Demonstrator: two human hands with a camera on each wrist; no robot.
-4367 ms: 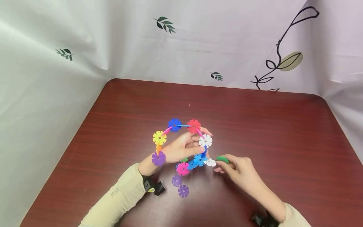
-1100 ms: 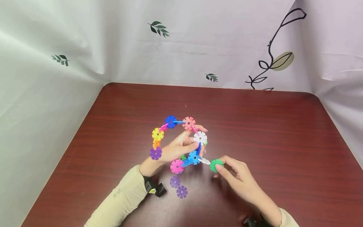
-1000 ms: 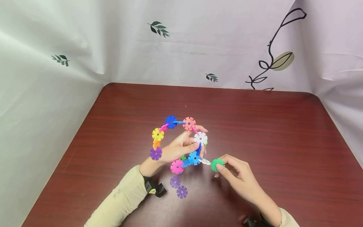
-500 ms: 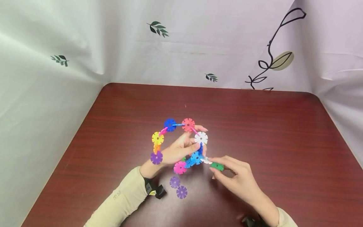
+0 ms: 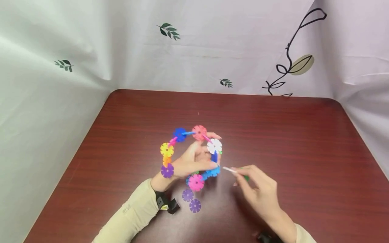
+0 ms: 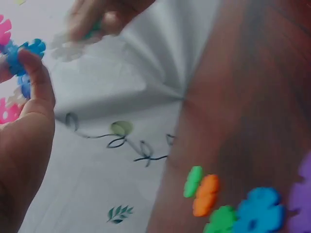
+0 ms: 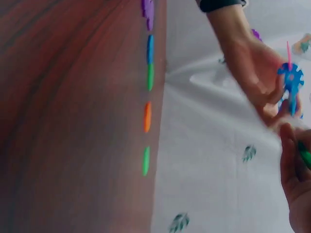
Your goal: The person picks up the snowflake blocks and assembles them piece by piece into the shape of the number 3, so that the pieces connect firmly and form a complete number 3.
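A chain of slotted plastic flower discs curves round my left hand in the head view. It includes yellow, dark blue, red and white pieces. The left thumb and fingers pinch the chain at a light blue disc, below which a pink disc shows. My right hand pinches another white disc, seen edge-on, with a green disc mostly hidden behind the fingers. A small gap separates this white disc from the light blue one.
Two purple discs lie on the dark red table near the left wrist. The left wrist view also shows loose green, orange and blue discs on it. A white curtain stands behind the table.
My right fingers have shifted from the green disc onto the white one and drawn it away to the right from the light blue disc. The left thumb has moved down onto the light blue disc.
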